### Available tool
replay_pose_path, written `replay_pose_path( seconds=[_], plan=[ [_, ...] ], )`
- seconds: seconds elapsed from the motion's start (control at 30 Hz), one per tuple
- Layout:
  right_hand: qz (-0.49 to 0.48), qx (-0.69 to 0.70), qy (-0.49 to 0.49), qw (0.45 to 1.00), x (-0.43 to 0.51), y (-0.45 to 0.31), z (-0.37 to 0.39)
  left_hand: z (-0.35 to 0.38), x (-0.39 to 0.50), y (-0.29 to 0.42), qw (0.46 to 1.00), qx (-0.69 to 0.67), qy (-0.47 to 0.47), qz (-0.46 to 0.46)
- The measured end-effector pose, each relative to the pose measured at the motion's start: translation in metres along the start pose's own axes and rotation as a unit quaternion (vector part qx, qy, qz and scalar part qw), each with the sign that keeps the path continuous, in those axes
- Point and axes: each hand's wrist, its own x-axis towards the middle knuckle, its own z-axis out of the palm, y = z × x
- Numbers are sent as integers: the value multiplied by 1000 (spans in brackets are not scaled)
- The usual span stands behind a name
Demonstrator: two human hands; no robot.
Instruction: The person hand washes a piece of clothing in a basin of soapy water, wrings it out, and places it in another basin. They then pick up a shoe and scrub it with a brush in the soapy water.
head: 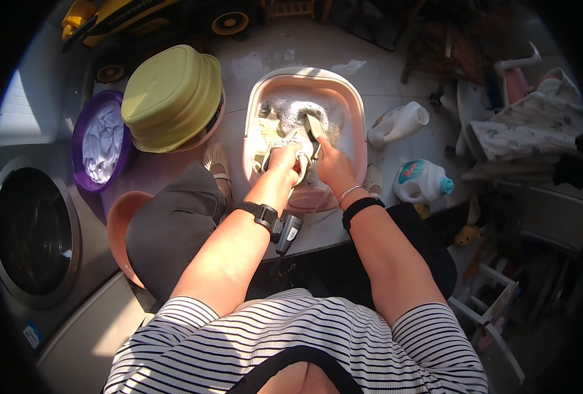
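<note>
A pink plastic basin (249,118) with sudsy water (338,106) stands on the floor before me. My left hand (286,160) grips a light, wet shoe or cloth-like item (301,143) over the basin; its exact kind is partly hidden by my fingers. In my right hand (335,165) is the end of a pale brush or similar flat-handled tool (315,125), its far part down in the foam. Another light greenish item (270,129) lies in the water at the basin's left side.
Right of the basin lie a white bottle (399,123) and a detergent jug with a teal cap (422,181). Leftwards are an upturned yellow-green tub (168,98), a purple basin (79,167) holding white cloth (103,143), and a front-loading washing machine (33,231). A toy excavator (124,22) stands beyond.
</note>
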Motion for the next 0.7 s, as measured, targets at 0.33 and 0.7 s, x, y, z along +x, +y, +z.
replay_pose_path(
  seconds=[0.33,0.7],
  plan=[
    [-11,146,-43,988,-85,18,-2,5,-6,-1,998,-42,53,21],
    [-1,110,-7,994,6,19,21,0,9,-5,997,-60,-6,42]
  ],
)
